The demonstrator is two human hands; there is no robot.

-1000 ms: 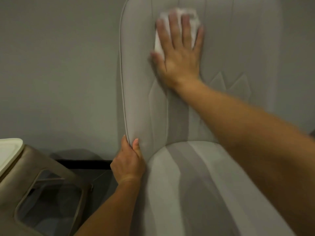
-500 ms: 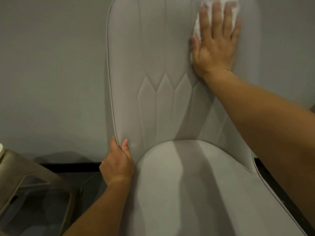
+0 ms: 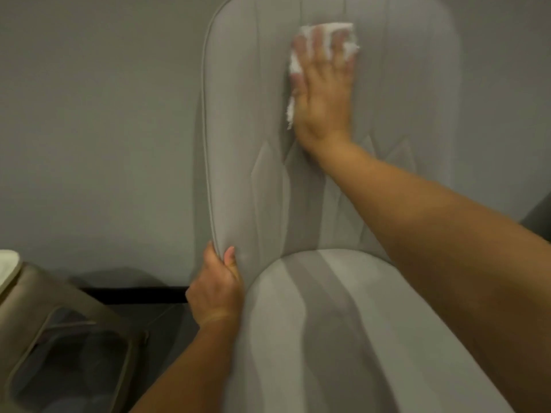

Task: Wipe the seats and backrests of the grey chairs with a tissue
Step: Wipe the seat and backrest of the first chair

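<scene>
White tissue (image 3: 325, 40) pressed flat against the upper backrest (image 3: 256, 114) of the grey chair (image 3: 328, 323), near the middle of its width. Mostly covered by the right hand (image 3: 323, 93): only a ragged strip along the hand's left side and a band above and between the fingertips visible. Right hand laid palm-down on the tissue, fingers (image 3: 318, 46) stretched and a little spread, smeared by motion blur, so their outlines hard to make out. Right forearm crossing the backrest diagonally, hiding part of the stitched diamond pattern and the right side of the seat.

Left hand (image 3: 216, 290) clamped on the piped left edge of the backrest low down, just above the seat, thumb on the front, other fingers hidden behind the edge. Top of the backrest cut off by the frame, likewise the front of the seat.

Plain grey wall (image 3: 98, 129) behind. At lower left, a beige stool (image 3: 59, 338) only partly in frame, its top cropped. Dark skirting strip at the foot of the wall.
</scene>
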